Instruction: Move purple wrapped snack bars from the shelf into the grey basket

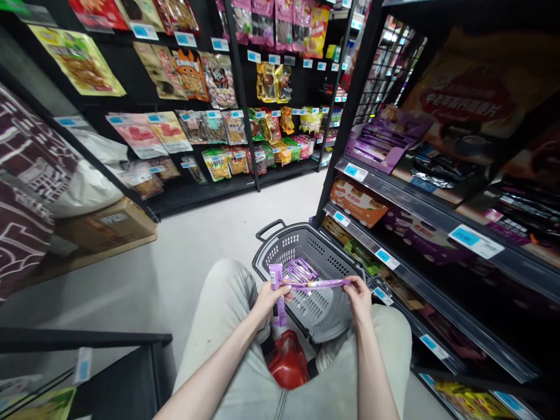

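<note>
My left hand (268, 297) is closed on an upright purple stick packet (277, 291). My right hand (359, 294) pinches the end of another purple stick packet (317, 284) that lies level between both hands. Both hands hover over a grey plastic shopping basket (280, 248) on the floor between my knees. More purple stick packets (300, 270) lie inside the basket.
Shelves with price tags stand to the right, holding a purple display box (380, 143) of the same packets and other snack boxes. Hanging snack bags fill the racks across the aisle. A cardboard box (116, 224) sits at left. A red object (286, 361) lies under my legs.
</note>
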`<state>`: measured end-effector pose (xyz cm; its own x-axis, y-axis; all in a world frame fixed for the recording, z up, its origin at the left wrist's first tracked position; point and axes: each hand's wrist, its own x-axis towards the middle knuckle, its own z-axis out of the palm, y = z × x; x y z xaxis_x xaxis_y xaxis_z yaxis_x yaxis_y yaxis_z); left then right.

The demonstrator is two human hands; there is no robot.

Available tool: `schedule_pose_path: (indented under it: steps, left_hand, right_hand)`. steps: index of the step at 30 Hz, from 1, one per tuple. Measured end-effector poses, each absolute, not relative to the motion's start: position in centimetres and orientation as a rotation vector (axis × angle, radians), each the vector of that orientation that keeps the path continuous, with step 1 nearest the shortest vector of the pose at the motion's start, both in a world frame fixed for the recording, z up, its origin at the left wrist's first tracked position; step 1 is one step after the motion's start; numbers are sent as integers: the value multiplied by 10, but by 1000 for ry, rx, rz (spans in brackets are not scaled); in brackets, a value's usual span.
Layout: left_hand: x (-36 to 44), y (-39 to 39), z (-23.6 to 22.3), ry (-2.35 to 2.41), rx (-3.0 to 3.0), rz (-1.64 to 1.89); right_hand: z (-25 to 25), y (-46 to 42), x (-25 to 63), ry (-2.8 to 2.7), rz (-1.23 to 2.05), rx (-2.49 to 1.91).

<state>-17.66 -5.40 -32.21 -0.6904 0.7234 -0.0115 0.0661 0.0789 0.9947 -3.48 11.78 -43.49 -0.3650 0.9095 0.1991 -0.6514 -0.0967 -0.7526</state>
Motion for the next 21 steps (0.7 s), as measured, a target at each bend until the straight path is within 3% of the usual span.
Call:
schedule_pose_path:
  steps: [8,13,21]
  left_hand:
    - [-184,-53,-321,1738,634,1980]
    - [-189,-51,-316,1395,430,2105]
    - [-178,-52,-317,1450,545,1986]
  right_hand:
    - [-440,117,-43,-1147,1942,-517]
    - [-464,125,-47,-1474,1670,-1115]
    - [-471,120,-68,-1665,1482,-1449]
